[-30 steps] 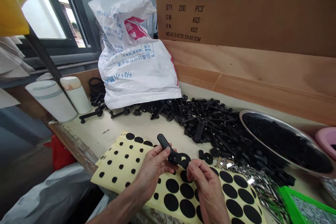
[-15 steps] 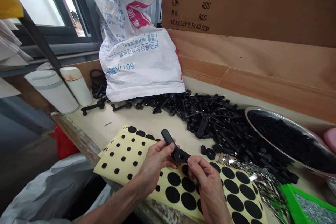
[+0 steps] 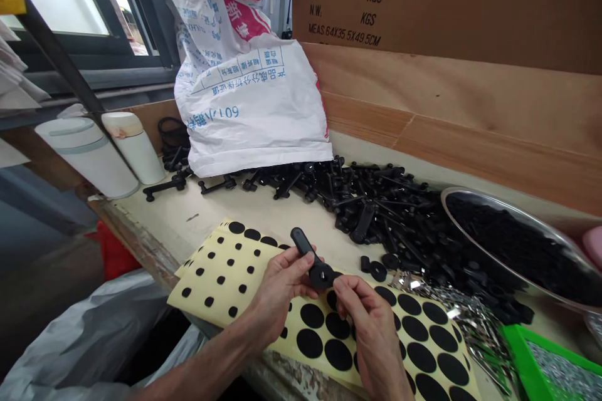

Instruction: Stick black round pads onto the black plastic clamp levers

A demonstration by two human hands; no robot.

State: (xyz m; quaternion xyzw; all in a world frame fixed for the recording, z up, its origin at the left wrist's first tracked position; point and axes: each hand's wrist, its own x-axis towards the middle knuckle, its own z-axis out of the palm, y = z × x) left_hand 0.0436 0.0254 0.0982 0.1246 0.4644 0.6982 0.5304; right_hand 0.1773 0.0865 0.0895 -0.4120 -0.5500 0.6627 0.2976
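Two bare hands meet just above the sheet, both mine. Left hand (image 3: 282, 294): forearm enters low from the lower left, fingers and thumb closed around the stem of a black plastic lever (image 3: 314, 266), whose narrow tab tilts up and away from me. Right hand (image 3: 371, 332): raised from below just beside the left, thumb and fingertips pinched on the lever's round head. Directly beneath the grip lies a yellow backing sheet (image 3: 221, 269) carrying rows of black adhesive dots (image 3: 312, 316). Just past my right fingertips sit loose black rubber rings (image 3: 377, 271). Farther ahead, a heap of black plastic levers (image 3: 376, 213) lies against the foot of a white woven sack (image 3: 244, 106). Ahead and to the right, a steel bowl (image 3: 512, 213) holds black parts. Nearer on that side lie shiny metal clips (image 3: 451, 307) and a green tray (image 3: 517, 351).
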